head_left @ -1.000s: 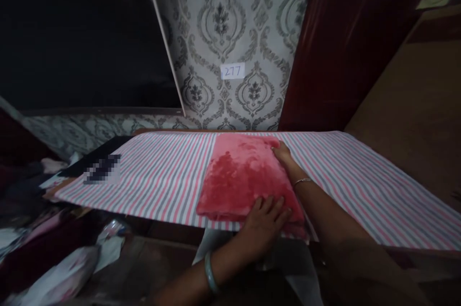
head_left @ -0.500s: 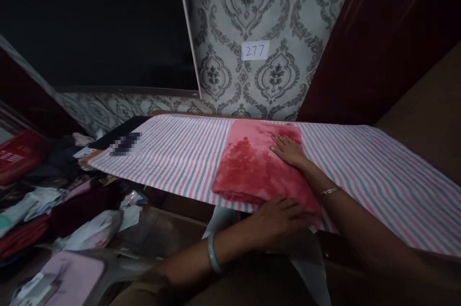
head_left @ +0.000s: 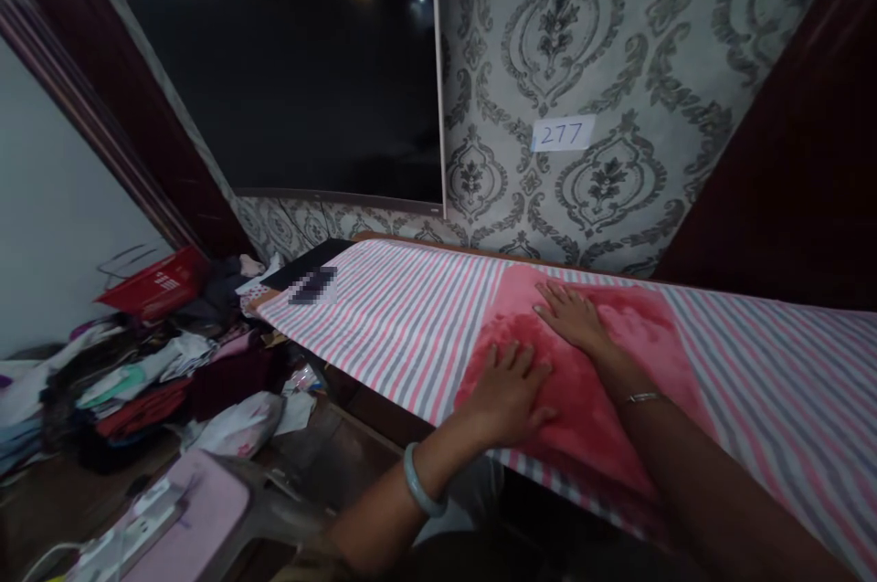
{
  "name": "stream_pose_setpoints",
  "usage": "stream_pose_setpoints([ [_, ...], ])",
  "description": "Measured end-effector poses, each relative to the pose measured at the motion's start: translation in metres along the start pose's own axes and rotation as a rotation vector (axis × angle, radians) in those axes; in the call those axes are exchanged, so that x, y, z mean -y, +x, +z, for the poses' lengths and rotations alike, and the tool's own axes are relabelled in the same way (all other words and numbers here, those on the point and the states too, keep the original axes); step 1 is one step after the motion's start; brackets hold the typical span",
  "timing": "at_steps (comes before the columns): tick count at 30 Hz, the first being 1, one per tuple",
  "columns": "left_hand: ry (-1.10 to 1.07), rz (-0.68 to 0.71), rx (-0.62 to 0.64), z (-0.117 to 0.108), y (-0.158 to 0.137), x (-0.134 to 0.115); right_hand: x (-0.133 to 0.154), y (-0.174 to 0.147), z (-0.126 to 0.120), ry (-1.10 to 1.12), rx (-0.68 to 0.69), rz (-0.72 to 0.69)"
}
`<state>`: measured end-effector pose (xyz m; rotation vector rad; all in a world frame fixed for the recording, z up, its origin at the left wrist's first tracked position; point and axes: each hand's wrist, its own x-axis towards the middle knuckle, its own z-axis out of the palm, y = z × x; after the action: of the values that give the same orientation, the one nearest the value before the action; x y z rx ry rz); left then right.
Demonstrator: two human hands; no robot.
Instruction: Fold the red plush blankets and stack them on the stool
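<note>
A folded red and pink plush blanket (head_left: 582,399) lies on a table spread with a striped cloth (head_left: 404,317). My left hand (head_left: 511,395) rests on the blanket's near left part, fingers spread, a pale bangle round the wrist. Farther back, my right hand (head_left: 572,317) lies flat on the upper part of the blanket with its fingers stretched out. A thin bracelet circles my right wrist. Neither hand grips the fabric.
A large dark television (head_left: 308,70) hangs on the patterned wall, beside a paper label (head_left: 563,133) reading 277. On the floor at left are heaped clothes (head_left: 226,372) and a red bag (head_left: 157,283). A power strip (head_left: 143,527) lies on a pink seat (head_left: 212,495) in front.
My left hand has moved from the blanket's near edge up onto its top. My right hand stays flat on the blanket. The camera view has turned left.
</note>
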<state>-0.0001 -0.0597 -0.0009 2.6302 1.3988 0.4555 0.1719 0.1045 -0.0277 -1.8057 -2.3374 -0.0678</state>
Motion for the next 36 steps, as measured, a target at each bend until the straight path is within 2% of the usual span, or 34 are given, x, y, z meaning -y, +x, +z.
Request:
stream_pose_setpoints([
  [2, -0.076, 0.036, -0.056, -0.002, -0.006, 0.002, -0.006, 0.0, 0.015, -0.007, -0.035, -0.008],
  [5, -0.196, 0.021, -0.164, -0.019, -0.022, 0.003, -0.012, 0.002, 0.026, -0.011, -0.068, -0.023],
  [8, -0.143, -0.032, -0.287, -0.025, -0.046, 0.002, -0.014, 0.004, 0.029, -0.002, -0.086, -0.022],
  [12, 0.056, -0.043, -0.353, 0.003, -0.076, -0.002, -0.014, 0.004, 0.032, 0.017, -0.113, -0.032],
  [16, 0.184, -0.044, -0.49, 0.031, -0.084, 0.0, -0.013, 0.003, 0.031, 0.025, -0.107, -0.025],
  [20, 0.187, 0.08, -0.594, 0.034, -0.082, 0.005, -0.012, 0.002, 0.028, 0.022, -0.098, -0.019],
  [22, 0.169, 0.094, -0.628, 0.032, -0.083, 0.005, -0.012, 0.002, 0.028, 0.024, -0.104, -0.019],
  [25, 0.157, 0.043, -0.67, 0.032, -0.086, 0.004, -0.012, 0.002, 0.027, 0.027, -0.106, -0.026],
  [28, 0.106, 0.09, -0.679, 0.038, -0.088, 0.005, -0.012, 0.002, 0.026, 0.018, -0.087, -0.026],
  [31, 0.009, 0.169, -0.654, 0.045, -0.089, 0.007, -0.011, 0.002, 0.024, 0.009, -0.076, -0.02],
  [36, -0.153, 0.135, -0.559, 0.042, -0.101, 0.014, -0.009, 0.0, 0.02, 0.006, -0.076, -0.02],
])
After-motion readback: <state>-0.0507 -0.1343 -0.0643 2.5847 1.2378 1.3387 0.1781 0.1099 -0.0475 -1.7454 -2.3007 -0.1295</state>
